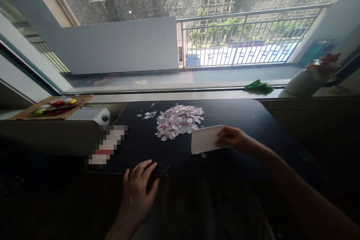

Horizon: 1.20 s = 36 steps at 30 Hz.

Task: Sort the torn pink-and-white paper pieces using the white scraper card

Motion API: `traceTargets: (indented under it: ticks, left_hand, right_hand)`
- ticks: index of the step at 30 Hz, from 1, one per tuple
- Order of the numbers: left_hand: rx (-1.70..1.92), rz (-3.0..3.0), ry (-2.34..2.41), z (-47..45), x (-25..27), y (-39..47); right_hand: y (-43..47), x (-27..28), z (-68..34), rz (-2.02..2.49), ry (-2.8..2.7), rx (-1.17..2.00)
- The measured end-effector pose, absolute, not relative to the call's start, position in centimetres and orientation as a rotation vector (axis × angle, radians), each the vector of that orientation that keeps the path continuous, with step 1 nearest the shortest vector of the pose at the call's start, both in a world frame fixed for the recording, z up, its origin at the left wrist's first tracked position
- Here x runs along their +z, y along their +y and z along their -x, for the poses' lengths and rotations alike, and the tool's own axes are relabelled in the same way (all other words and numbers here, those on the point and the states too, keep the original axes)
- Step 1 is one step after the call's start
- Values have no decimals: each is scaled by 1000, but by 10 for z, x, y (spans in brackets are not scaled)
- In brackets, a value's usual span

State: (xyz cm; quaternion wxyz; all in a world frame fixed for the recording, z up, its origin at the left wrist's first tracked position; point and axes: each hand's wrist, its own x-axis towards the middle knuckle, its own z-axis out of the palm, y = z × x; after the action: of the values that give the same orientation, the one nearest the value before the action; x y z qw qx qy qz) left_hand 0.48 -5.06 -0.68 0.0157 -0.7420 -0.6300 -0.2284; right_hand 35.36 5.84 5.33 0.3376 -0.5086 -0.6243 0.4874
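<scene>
A heap of small cut paper pieces (pixel 180 120), white and pinkish, lies on the black table (pixel 233 112). My right hand (pixel 232 136) grips a flat white card or sheet (pixel 206 139) by its right end, just right of the heap. Below the card's lower edge lies one loose paper scrap (pixel 203 155). My left hand (pixel 140 183) is at the table's near edge with its fingers spread and nothing in it. A few stray scraps (pixel 150 114) lie left of the heap.
A pixelated strip (pixel 108 146) is at the table's left edge. On the sill are a brown board (pixel 25 108) with coloured items, a white ridged device (pixel 88 115), a green cloth (pixel 258 87) and a pale vase-like object (pixel 300 82). Beyond the window stands a metal railing (pixel 244 41).
</scene>
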Motion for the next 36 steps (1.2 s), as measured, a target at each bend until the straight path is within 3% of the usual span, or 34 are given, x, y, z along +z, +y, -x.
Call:
traceTargets:
  ticks: [5, 14, 28, 36]
  left_hand:
    - [-725, 2325, -1921, 1, -14, -48]
    - [-668, 2294, -1950, -7, -3, -52]
    - [-698, 2302, -1829, 1, -9, -46]
    - [-710, 2277, -1880, -2, -9, -48]
  right_hand:
    - [44, 62, -397, 1436, -1537, 1308]
    - [70, 50, -376, 1422, -1608, 1371]
    - [21, 66, -416, 1464, -1743, 1537]
    - [-7, 56, -435, 1477, -1518, 1412]
